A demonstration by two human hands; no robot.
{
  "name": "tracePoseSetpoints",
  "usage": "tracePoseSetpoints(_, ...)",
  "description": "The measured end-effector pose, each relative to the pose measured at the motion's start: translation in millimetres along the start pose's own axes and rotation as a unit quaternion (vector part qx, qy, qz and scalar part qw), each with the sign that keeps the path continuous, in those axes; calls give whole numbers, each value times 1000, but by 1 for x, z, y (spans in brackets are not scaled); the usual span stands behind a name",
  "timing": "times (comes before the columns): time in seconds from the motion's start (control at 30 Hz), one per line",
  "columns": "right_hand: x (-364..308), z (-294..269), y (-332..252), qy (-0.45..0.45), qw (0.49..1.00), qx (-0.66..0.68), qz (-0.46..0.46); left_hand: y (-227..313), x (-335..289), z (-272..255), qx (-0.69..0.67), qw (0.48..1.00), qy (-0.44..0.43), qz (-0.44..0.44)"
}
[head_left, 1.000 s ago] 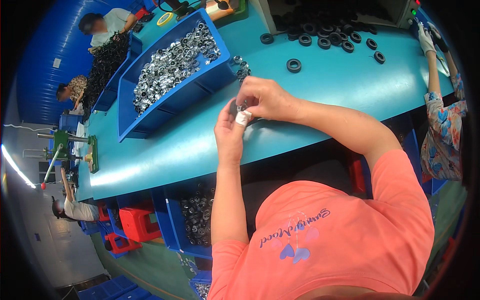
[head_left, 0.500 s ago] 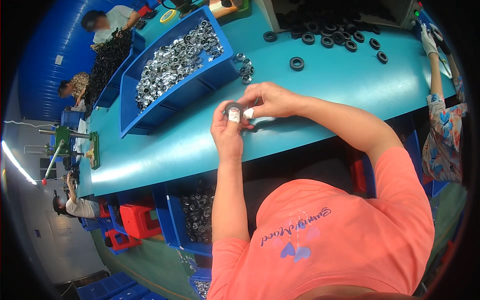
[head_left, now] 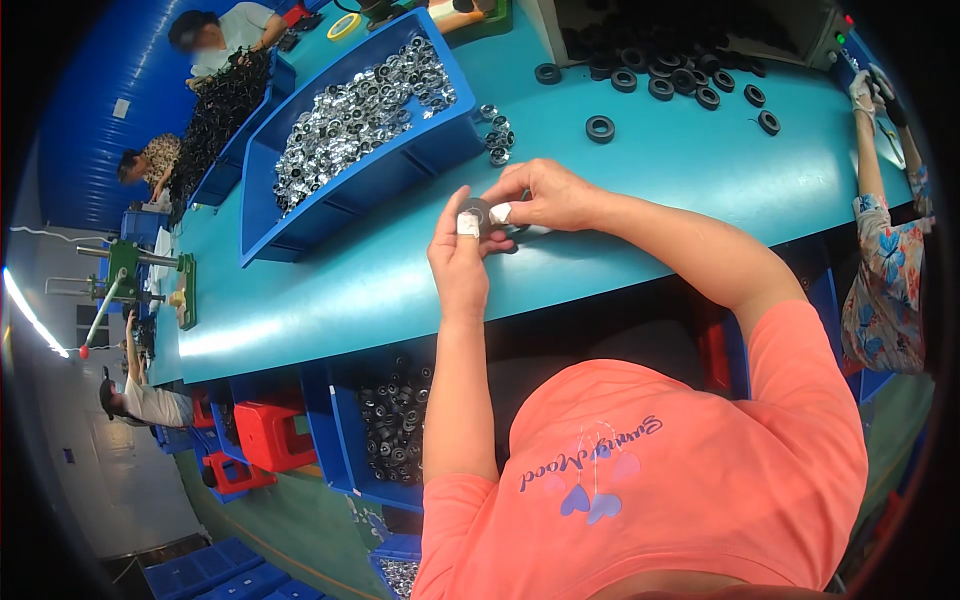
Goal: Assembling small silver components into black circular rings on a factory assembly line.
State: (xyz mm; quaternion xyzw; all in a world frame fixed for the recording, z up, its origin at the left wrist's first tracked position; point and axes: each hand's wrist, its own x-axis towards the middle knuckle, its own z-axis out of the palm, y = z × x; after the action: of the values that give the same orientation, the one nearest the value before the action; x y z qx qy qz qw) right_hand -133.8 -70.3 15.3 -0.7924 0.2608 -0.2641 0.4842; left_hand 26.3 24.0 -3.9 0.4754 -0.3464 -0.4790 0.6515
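Note:
Above the near edge of the bench, my left hand (head_left: 459,262) is closed around a black ring-shaped part (head_left: 474,206), its white-taped thumb pressed on the face. My right hand (head_left: 556,196) meets it from the right, fingers bent and closed at the ring's edge; its thumb also carries white tape. What lies between the right fingertips is partly hidden. Beyond my hands is a blue bin (head_left: 372,186) heaped with shiny metal parts (head_left: 350,125). Several of these metal parts (head_left: 498,135) sit outside it, at its right corner.
A loose black ring (head_left: 600,129) lies right of the bin, with a pile of black rings (head_left: 690,80) behind. Below the bench stands a blue bin of dark parts (head_left: 395,425) near red stools (head_left: 268,436). A green hand press (head_left: 125,275) is at left. A gloved co-worker's hand (head_left: 864,92) is at far right.
The ring has turned slightly in my fingers, and the left index finger now reaches higher beside it. Both hands stay together at nearly the same place. The view has shifted a little.

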Motion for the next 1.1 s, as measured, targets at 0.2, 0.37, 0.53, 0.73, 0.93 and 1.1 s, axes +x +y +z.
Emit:
tracePoseSetpoints(0.2, -2, 0, 2, -5, 1000, 0, 16, 0, 1, -3, 103, 995, 4, -2)
tracePoseSetpoints(0.37, 1, -2, -1, -16, 982, 146, 117, 4, -1, -2, 54, 998, -35, -6)
tracePoseSetpoints(0.53, 4, -7, -1, -26, 968, 200, 149, 8, -8, 9, 140, 988, -59, 19)
tracePoseSetpoints(0.73, 6, -3, 6, -18, 962, 222, 159, -7, -6, 9, 265, 959, -56, 86)
tracePoseSetpoints(0.93, 4, 0, 5, -8, 965, 211, 155, -15, -8, 11, 388, 903, -29, 185)
tracePoseSetpoints(1.1, 4, 1, 2, -6, 970, 191, 150, -10, -12, 14, 457, 867, -12, 198)
